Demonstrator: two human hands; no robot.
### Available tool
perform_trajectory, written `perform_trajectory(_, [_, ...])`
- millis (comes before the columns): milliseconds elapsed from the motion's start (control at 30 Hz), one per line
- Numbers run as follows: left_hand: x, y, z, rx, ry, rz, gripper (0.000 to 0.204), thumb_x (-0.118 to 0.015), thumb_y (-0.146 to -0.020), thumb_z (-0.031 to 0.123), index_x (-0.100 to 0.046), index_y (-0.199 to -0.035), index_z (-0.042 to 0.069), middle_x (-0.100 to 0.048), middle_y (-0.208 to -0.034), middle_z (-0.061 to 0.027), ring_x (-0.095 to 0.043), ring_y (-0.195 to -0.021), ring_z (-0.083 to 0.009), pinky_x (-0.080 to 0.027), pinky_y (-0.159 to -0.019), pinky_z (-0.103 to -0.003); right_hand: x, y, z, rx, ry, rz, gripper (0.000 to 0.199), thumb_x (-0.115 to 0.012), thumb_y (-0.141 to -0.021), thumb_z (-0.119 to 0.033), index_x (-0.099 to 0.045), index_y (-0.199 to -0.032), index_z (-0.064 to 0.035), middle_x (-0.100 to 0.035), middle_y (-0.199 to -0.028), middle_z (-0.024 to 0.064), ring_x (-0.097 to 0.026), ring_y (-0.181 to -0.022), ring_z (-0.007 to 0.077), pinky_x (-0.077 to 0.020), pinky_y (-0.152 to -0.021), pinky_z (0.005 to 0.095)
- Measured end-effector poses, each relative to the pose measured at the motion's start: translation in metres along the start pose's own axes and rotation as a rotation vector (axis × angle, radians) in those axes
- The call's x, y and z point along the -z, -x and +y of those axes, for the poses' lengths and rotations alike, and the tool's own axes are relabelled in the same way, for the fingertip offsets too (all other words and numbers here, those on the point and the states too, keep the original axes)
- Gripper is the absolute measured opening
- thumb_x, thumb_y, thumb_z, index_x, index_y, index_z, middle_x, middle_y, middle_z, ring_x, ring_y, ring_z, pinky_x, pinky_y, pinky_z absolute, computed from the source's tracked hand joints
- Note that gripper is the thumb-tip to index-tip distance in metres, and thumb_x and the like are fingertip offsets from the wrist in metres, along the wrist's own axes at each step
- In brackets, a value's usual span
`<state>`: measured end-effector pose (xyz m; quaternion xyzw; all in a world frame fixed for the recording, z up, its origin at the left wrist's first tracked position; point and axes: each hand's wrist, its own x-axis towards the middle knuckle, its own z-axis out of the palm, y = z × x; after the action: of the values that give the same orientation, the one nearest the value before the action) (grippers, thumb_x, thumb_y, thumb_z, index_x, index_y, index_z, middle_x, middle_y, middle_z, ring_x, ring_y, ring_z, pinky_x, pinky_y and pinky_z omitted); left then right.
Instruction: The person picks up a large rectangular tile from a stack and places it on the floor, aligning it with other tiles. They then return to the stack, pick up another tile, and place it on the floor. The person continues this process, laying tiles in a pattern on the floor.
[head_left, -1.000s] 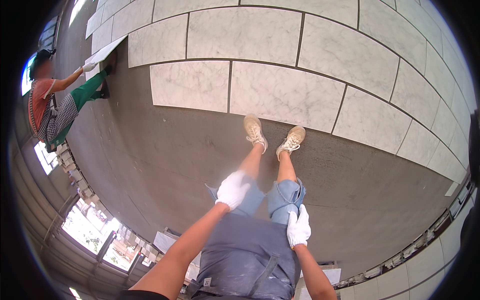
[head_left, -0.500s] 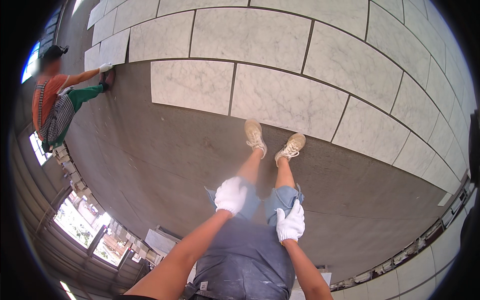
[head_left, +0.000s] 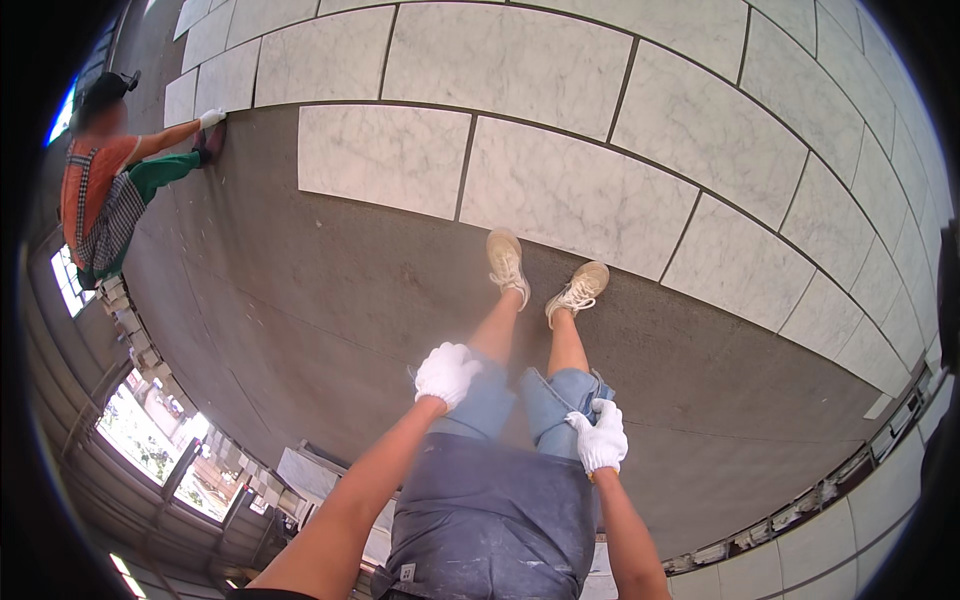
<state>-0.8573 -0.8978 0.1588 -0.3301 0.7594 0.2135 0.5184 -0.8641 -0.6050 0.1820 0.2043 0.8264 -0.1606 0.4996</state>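
Several staggered rows of white, grey-veined slabs (head_left: pixel 580 195) spread across the upper half and right of the frame, each slab's long axis running left to right and dipping toward the right. Grey floor (head_left: pixel 330 290) fills the middle. A dark apron (head_left: pixel 490 510) sits at lower centre. At upper left, a co-worker (head_left: pixel 100 210) reaches a gloved hand (head_left: pixel 212 118) to a slab's edge. Blue denim shorts (head_left: pixel 480 400) lie below centre, their legs pointing up the frame, long axes nearly upright. Two beige shoes (head_left: pixel 507 258) point up toward the nearest slab edge. The white-gloved left hand (head_left: pixel 447 376) rests rounded over the left knee; the gloved right hand (head_left: pixel 600 437), thumb apart from bent fingers, touches the right leg's denim. Whether either grips cloth, I cannot tell.
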Motion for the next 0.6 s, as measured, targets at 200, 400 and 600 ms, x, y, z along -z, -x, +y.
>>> perform_trajectory(200, [0.026,0.004,-0.002,-0.147,-0.106,-0.121,0.034,-0.060,-0.086,0.036,-0.072,-0.094,0.006,-0.069,-0.100,-0.0227,-0.067,-0.096,-0.0417,-0.053,-0.085,-0.049,0.031,0.000,0.012,0.097,0.101,-0.089,0.044,-0.082,-0.077,-0.043,-0.066,-0.098,-0.0085,-0.069,-0.086,0.0145,-0.068,-0.084,0.0346,-0.0514,-0.076,0.0430])
perform_trajectory(400, [0.049,-0.041,0.007,-0.200,-0.111,-0.307,0.038,-0.062,-0.087,0.040,-0.069,-0.097,0.004,-0.070,-0.103,-0.0206,-0.065,-0.100,-0.0383,-0.050,-0.087,-0.044,0.083,-0.047,0.013,0.207,0.203,-0.472,0.045,-0.070,-0.084,-0.050,-0.069,-0.102,-0.0088,-0.070,-0.101,0.0164,-0.065,-0.099,0.0364,-0.0499,-0.087,0.0431])
perform_trajectory(600, [0.074,-0.205,0.063,-0.320,-0.463,-0.063,0.040,-0.056,-0.091,0.041,-0.067,-0.119,0.013,-0.065,-0.125,-0.0154,-0.062,-0.116,-0.0337,-0.050,-0.098,-0.045,0.099,-0.185,-0.017,0.368,0.169,-0.175,0.053,-0.070,-0.089,-0.043,-0.064,-0.127,-0.0061,-0.067,-0.128,0.0143,-0.062,-0.121,0.0271,-0.0471,-0.102,0.0343])
